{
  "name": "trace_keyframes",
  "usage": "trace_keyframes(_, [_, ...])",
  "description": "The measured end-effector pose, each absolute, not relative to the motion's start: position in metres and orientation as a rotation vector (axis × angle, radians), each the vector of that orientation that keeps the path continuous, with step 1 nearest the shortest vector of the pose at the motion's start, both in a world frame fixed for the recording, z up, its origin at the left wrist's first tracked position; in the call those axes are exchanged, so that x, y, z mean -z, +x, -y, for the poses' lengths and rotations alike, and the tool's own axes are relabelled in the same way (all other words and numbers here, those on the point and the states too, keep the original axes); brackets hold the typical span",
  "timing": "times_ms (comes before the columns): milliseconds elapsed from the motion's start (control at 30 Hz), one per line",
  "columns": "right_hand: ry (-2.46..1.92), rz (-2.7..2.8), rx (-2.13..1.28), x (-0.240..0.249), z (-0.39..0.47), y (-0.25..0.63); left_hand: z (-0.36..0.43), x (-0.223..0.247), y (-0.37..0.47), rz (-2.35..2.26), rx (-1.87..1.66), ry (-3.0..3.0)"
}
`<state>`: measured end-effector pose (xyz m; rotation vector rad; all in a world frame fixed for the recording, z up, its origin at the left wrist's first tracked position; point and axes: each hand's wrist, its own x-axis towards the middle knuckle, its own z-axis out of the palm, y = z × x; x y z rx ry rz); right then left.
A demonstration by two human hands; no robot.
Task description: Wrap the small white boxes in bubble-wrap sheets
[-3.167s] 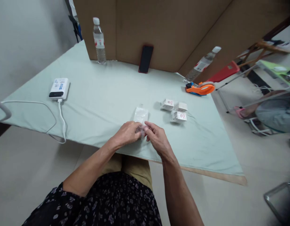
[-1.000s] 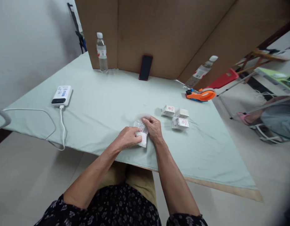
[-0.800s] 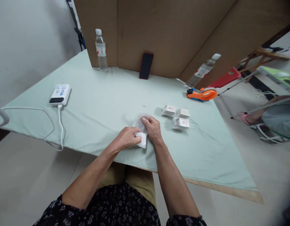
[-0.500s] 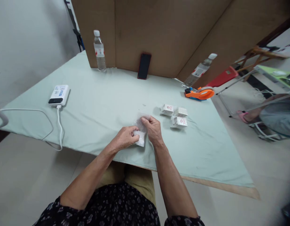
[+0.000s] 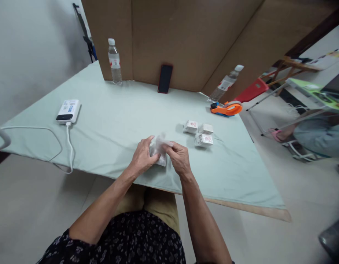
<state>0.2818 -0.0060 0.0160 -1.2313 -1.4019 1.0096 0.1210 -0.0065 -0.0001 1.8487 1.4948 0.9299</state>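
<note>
On the near part of the table lies a small box (image 5: 161,160) in clear bubble wrap, partly covered by my fingers. My left hand (image 5: 144,156) holds it from the left, the thumb across its near side and the index finger raised apart. My right hand (image 5: 178,156) is closed, pinching the lifted flap of bubble wrap (image 5: 161,142) between thumb and fingers over the box. Beyond it to the right sit three small wrapped white boxes with red print: a left one (image 5: 191,126), a far one (image 5: 206,128) and a near one (image 5: 204,140).
An orange tape dispenser (image 5: 227,109) lies at the right edge. Two water bottles (image 5: 115,66) (image 5: 225,83) and a phone (image 5: 165,79) stand by the cardboard wall (image 5: 174,40). A white power bank (image 5: 68,111) with a cable is left. Another person's leg (image 5: 309,134) shows at right.
My right hand has drawn the bubble wrap flap up and over the box. My left hand's fingers have spread and moved round its left side. The view has shifted slightly.
</note>
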Motion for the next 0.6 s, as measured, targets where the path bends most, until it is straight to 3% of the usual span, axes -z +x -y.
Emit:
trace_keyframes(367, [-1.214, 1.611, -0.814, -0.002, 0.045, 0.285, 0.000, 0.006, 0.115, -1.157, -0.943, 1.863])
trace_keyframes(600, [-1.165, 1.754, -0.737, 0.007, 0.052, 0.291, 0.005, -0.008, 0.088, -1.011, -0.688, 1.982])
